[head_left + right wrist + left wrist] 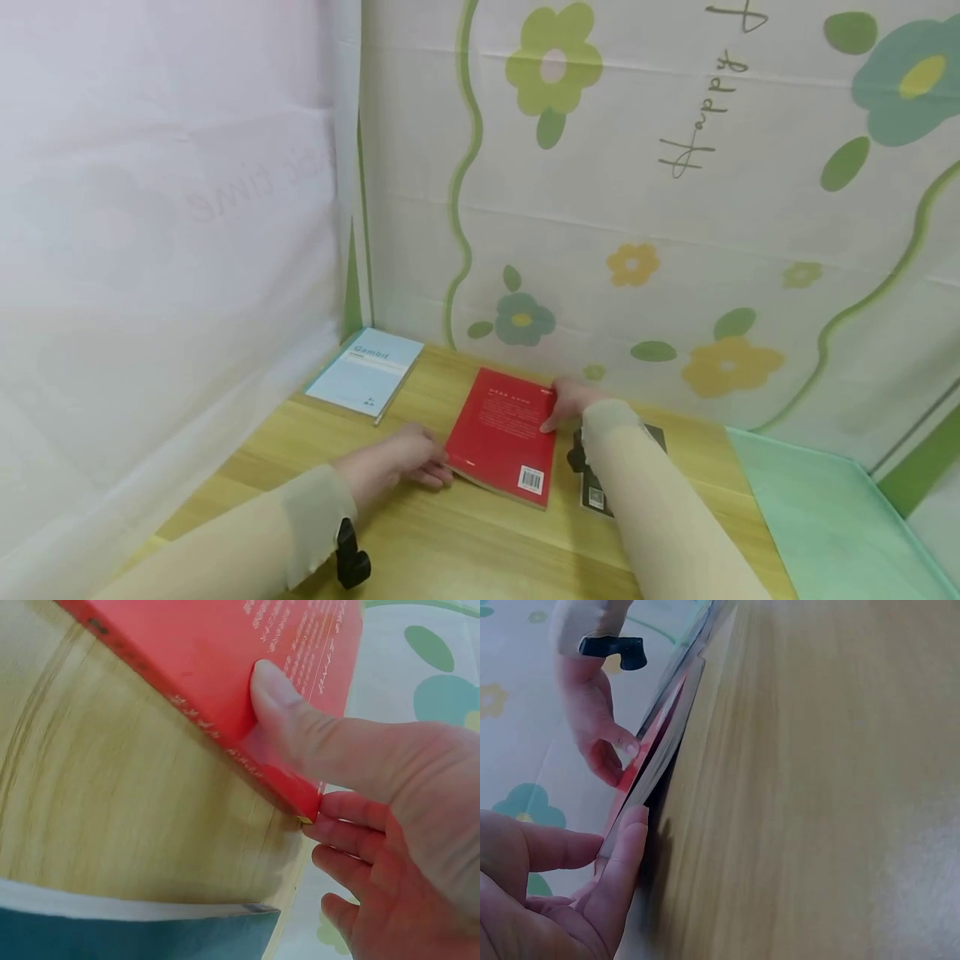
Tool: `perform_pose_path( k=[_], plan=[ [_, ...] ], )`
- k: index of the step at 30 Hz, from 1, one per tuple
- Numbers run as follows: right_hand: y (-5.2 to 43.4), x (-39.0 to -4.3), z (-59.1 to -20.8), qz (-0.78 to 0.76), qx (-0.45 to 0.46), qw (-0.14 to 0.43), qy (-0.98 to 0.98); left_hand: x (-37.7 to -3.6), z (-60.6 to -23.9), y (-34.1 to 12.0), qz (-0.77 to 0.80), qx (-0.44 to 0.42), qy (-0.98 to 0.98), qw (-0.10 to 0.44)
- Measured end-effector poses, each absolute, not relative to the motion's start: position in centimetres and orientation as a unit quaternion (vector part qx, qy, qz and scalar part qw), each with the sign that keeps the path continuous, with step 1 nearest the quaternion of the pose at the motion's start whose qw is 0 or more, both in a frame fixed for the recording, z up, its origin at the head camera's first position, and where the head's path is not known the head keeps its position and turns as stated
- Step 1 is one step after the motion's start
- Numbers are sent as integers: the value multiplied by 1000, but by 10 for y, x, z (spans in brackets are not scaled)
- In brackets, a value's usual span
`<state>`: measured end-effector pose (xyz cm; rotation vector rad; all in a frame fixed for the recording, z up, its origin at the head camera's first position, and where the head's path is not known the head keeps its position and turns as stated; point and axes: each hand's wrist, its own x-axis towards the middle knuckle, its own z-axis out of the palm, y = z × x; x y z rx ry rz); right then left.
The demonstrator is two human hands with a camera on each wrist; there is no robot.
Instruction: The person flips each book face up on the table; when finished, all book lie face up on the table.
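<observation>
A red book (502,433) with a white barcode label near its lower corner lies between both hands. At its near left corner, my left hand (408,458) pinches the edge between thumb and finger; the left wrist view shows the pages (667,746) edge-on there, slightly raised over the table. My right hand (570,400) grips the far right corner, its thumb pressed on the cover and its other fingers at the edge, as the right wrist view shows. Partly hidden under the right forearm is a dark book (592,492), apart from the red one.
A pale blue notebook (367,375) marked "Gambit" lies at the back left of the wooden table (450,550), with a thin light stick (384,410) along its right edge. To the right is a greenish translucent sheet (840,500). Flower-patterned curtains (555,208) enclose the back and left.
</observation>
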<state>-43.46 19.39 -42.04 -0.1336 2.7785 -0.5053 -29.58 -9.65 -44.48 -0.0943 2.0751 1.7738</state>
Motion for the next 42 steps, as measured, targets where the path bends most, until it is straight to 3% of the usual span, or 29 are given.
perform_pose_path(
  k=[12,24,42],
  plan=[
    [199,-437,-419,-222,-45,154,962,-296,-449,-93,650,-52,734,190],
    [217,-437,-408,-280,-115,100,948,-289,-446,-97,662,-50,728,172],
    [225,-429,-412,-572,-65,119,809,-277,-447,-108,651,-14,741,167]
  ],
)
